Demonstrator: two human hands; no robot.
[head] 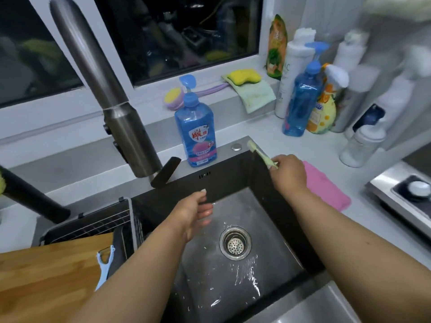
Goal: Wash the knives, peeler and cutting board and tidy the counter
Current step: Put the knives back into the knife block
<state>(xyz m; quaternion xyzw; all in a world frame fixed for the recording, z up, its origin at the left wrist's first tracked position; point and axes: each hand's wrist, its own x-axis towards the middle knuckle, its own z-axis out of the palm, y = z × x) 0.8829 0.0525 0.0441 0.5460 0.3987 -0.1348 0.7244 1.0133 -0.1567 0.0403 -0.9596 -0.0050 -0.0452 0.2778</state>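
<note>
Right hand (290, 170) pinches a pale green brush (260, 155) at the sink's (268, 183) back-right corner, likely parking it; left hand (198, 210), grip released, drips over the basin.

Cutting board (46, 276) cut by left edge; right-side bottles (373, 89) blurred (labels unreadable).

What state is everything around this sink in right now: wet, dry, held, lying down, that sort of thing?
Sink: wet, no standing water.
Tap: no water running.
Cutting board: lying flat left of the sink.
Peeler: lying on the board's edge.
Green brush: held by the right hand at the sink's corner.
Left hand: open, empty, over the sink.
Soap bottle: upright.
Pink cloth: flat on the counter.
</note>
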